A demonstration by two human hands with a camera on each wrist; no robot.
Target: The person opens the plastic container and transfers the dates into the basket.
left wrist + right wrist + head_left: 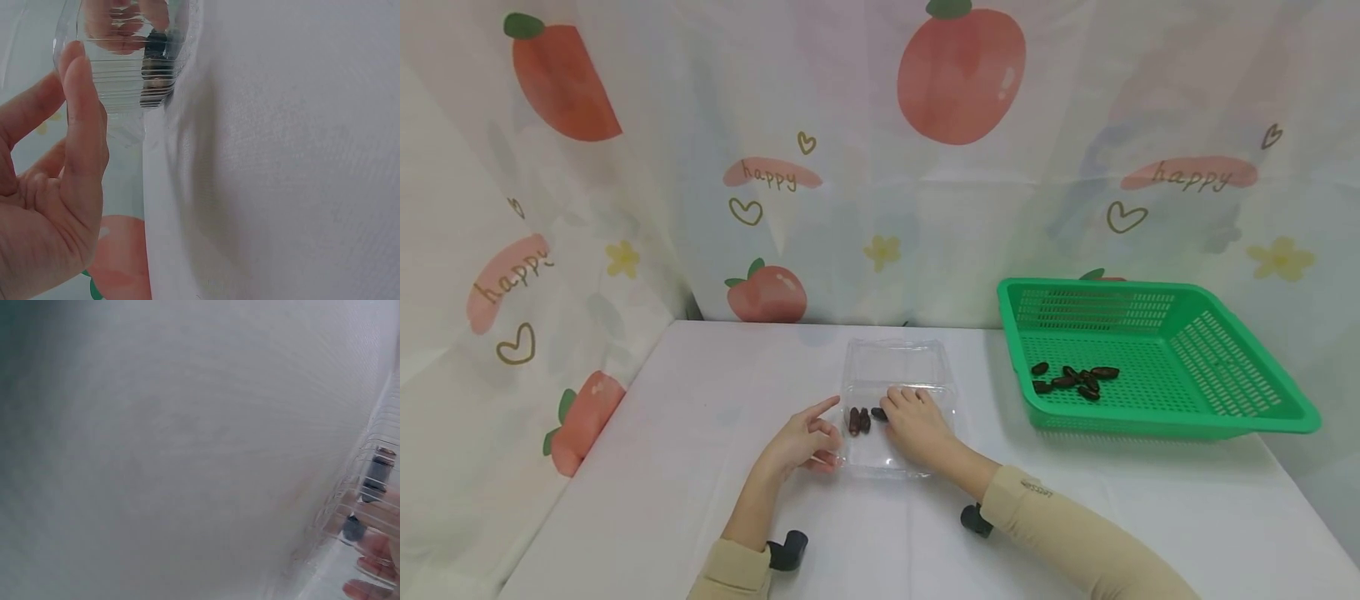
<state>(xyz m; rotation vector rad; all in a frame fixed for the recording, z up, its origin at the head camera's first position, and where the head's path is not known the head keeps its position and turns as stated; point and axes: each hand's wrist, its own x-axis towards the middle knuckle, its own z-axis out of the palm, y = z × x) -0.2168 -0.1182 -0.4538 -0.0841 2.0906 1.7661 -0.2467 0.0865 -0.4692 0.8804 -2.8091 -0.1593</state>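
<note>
A clear plastic clamshell box (pixel 872 454) lies on the white table with its lid folded back. Inside, at its left side, two glossy dark brown dates (pixel 854 421) lie side by side. Just right of them is another date (pixel 878 413), pinched at the fingertips of my right hand (pixel 917 425), which reaches into the box and partly covers it. Dark pieces (pixel 377 478) show through the ribbed wall in the right wrist view. My left hand (pixel 805 442) is at the box's left wall, fingers loosely extended; in the left wrist view its fingertips (pixel 75 53) touch the rim.
A green perforated basket (pixel 1150 421) stands at the right of the table, holding several dates (pixel 1063 382) near its left side. A printed curtain (pixel 850 200) hangs behind and to the left of the table (pixel 700 417).
</note>
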